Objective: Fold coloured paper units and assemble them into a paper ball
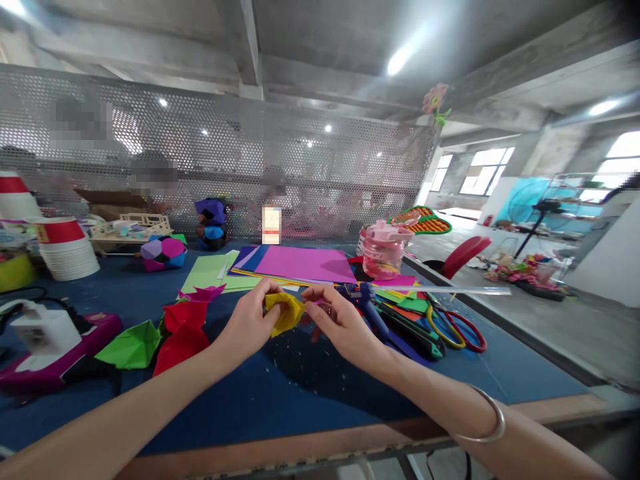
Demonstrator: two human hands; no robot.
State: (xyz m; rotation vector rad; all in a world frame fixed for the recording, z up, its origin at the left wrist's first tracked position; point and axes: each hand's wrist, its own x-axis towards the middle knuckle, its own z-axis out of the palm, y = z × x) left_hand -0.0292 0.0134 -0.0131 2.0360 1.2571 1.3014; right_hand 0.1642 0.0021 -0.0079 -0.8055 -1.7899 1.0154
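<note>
You pinch the yellow folded paper [285, 316] in the grip of your left hand [251, 317], above the table [300, 407], its narrow corner pointing right to the fingertips of your right hand [346, 325], whose own hold I cannot tell.

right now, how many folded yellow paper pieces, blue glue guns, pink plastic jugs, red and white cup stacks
Folded yellow paper piece: 1
Blue glue gun: 1
Pink plastic jug: 1
Red and white cup stacks: 2
Total: 5
</note>
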